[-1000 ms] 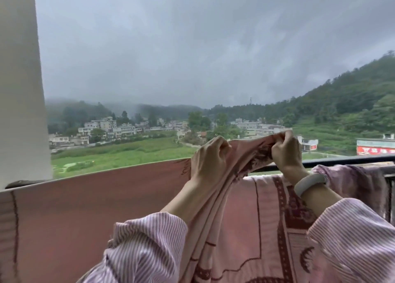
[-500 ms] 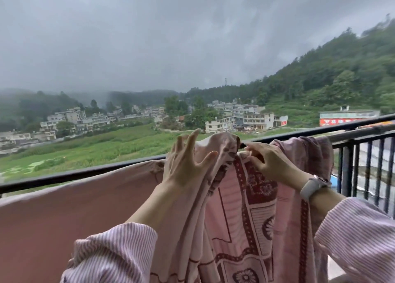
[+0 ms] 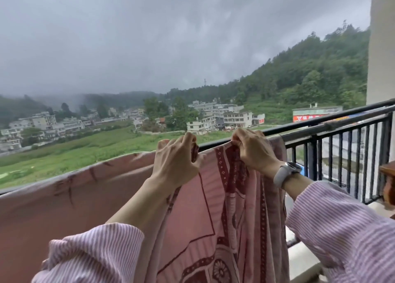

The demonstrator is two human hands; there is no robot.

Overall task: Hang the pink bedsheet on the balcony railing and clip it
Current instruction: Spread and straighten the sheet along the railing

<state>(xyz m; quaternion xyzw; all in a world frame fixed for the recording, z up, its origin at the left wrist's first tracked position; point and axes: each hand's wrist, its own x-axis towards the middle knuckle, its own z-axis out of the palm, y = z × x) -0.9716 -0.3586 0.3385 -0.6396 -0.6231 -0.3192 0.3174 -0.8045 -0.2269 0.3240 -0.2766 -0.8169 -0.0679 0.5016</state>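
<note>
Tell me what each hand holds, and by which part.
Both the left hand and right hand pinch the pink bedsheet by its bunched top edge at the railing.

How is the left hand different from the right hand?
The right hand has a watch at its wrist; the left hand has none. The right hand grips the patterned border, the left hand a plainer part. Both hold the pink bedsheet at the railing.

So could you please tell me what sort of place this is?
Most likely an upper-floor home balcony: a black metal railing with the pink bedsheet draped over it, overlooking village buildings and fields below.
</note>
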